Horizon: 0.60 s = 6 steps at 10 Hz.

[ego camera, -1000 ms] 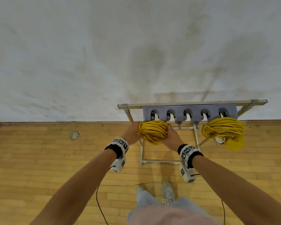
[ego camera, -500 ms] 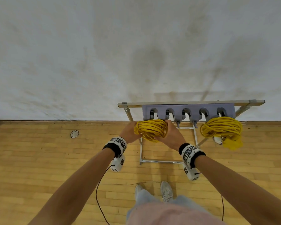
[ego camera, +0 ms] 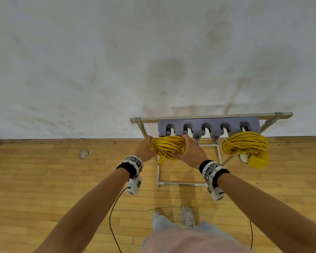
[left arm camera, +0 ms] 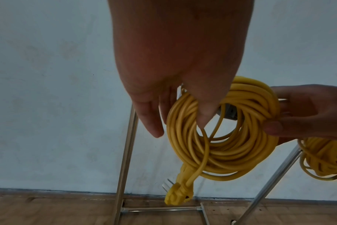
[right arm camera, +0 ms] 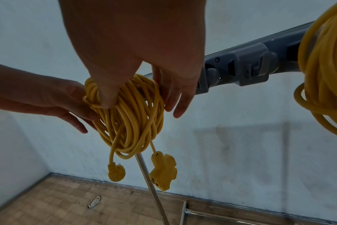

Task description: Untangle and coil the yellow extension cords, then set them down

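**A:** Support status?

**B:** A metal rack (ego camera: 209,118) is stood on the wooden floor (ego camera: 44,179), against the white wall. A grey hook strip (ego camera: 208,127) is mounted under its top bar.

**A:** Load?

**B:** One coiled yellow cord (ego camera: 245,144) is hung at the strip's right end. A second coil (ego camera: 167,147) is held up against the left end; whether it is hooked cannot be told. A round metal floor plate (ego camera: 83,154) is set into the boards, well left of the rack.

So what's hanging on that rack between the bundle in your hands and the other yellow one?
Nothing hangs there. Between the held coil and the hung coil, the head view shows only the grey holder with two bare hooks.
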### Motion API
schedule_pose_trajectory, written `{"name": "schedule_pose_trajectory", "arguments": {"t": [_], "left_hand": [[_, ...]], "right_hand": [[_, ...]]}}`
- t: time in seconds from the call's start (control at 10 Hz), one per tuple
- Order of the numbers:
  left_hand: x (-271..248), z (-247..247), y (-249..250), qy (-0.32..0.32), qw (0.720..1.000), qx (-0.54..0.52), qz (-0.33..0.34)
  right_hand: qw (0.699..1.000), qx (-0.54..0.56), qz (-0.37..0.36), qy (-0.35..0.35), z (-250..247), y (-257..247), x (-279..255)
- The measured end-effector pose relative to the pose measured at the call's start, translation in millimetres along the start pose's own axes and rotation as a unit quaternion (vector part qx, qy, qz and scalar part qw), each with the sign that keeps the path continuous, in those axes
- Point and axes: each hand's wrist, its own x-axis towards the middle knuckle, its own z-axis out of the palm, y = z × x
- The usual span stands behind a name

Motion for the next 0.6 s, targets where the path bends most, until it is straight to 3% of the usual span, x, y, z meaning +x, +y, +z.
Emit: {"name": "schedule_pose_trajectory", "arguments": {"t": [0.3, 0.6], "left_hand": [[4, 3, 9, -0.004, 1.0, 0.013, 0.021], [-8, -24, 30, -0.021, 0.992, 0.113, 0.054]], "right_hand": [[0.998, -0.028, -0.045, 0.029, -5, -5, -5], [0.996, -0.017, -0.066, -0.064, -37, -6, 7]]}}
